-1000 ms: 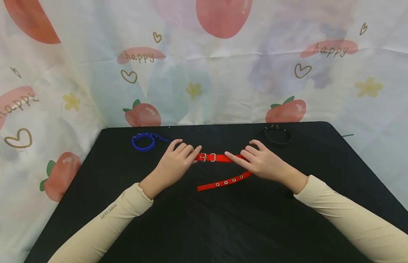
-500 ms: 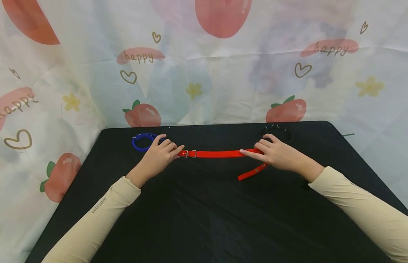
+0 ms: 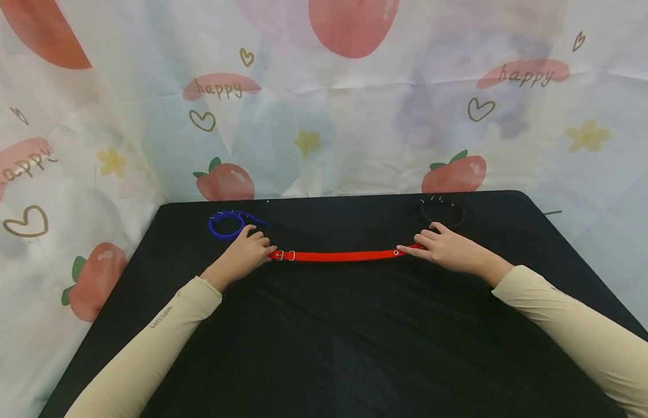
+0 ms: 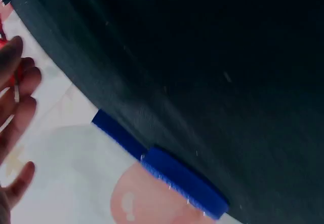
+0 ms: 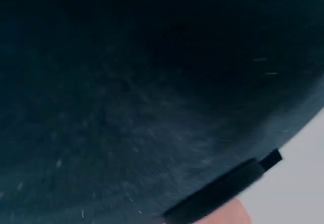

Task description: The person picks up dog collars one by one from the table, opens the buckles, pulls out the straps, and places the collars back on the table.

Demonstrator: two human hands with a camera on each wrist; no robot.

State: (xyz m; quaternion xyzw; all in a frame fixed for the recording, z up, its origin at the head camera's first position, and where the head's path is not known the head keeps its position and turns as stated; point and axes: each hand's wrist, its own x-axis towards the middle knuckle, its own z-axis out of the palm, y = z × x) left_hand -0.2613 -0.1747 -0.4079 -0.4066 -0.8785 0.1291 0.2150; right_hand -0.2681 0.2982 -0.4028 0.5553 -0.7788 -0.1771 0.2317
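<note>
A red collar [image 3: 339, 256] with a silver buckle and metal eyelets stretches nearly straight between the two hands in the head view, sagging slightly. The left hand [image 3: 241, 255] pinches its buckle end. At the other end, the right hand [image 3: 448, 248] grips the strap, with one eyelet showing beside the index fingertip. In the left wrist view, fingers [image 4: 23, 115] close with the thumb on a bit of red at the left edge. Behind the left hand lies a coiled blue collar [image 3: 214, 231]. A coiled black studded collar [image 3: 461, 217] lies just behind the right hand.
Everything is over a black-covered table [image 3: 329, 342]. A white printed curtain [image 3: 355, 133] rises along its back and left side. The right wrist view has the black collar [image 5: 217, 193] near the table's edge, with no hand showing.
The hands have drawn apart, the left one moving left and the right one right. The collar's free tail, which hung below the right hand, now no longer dangles; more strap spans between the hands.
</note>
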